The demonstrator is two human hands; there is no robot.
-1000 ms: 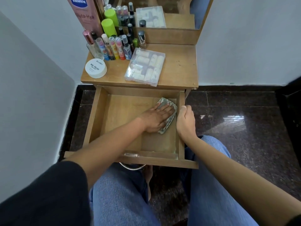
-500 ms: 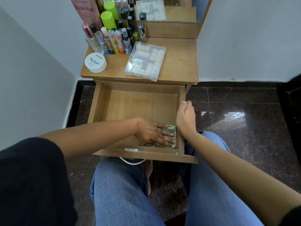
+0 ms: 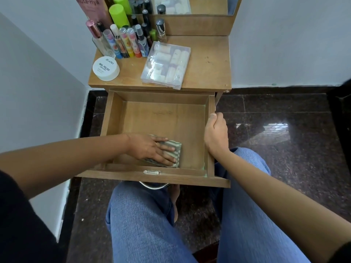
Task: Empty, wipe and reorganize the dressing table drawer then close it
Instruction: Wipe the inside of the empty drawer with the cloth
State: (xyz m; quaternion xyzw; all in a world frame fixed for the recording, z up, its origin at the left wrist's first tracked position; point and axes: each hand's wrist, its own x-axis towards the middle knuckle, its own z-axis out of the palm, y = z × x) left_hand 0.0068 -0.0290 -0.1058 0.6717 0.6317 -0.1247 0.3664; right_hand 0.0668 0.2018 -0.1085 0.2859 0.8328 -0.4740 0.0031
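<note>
Wiping stage, by the look of it. Left hand (image 3: 150, 149) lies flat, fingers straight and spread, pressing the striped cloth (image 3: 175, 149) onto the floor of the drawer (image 3: 161, 118), close to the front wall and a little right of centre. Right hand (image 3: 216, 133) is wrapped round the drawer's right side wall, thumb up on the top edge, bracing it. Clear plastic case (image 3: 166, 65), white jar (image 3: 106, 68) and bottles (image 3: 125, 44) stand on the dressing table (image 3: 207, 63) top, out of the drawer. That cloth looks soft, light and limp, likely to bunch if shoved from one edge, so a flat palm over its middle suits it; a pinch at a corner would lift it out. The drawer looks like stiff wood, probably free to slide, hence the brace; the metal handle (image 3: 153, 185) under its front edge is the place to push it shut.
</note>
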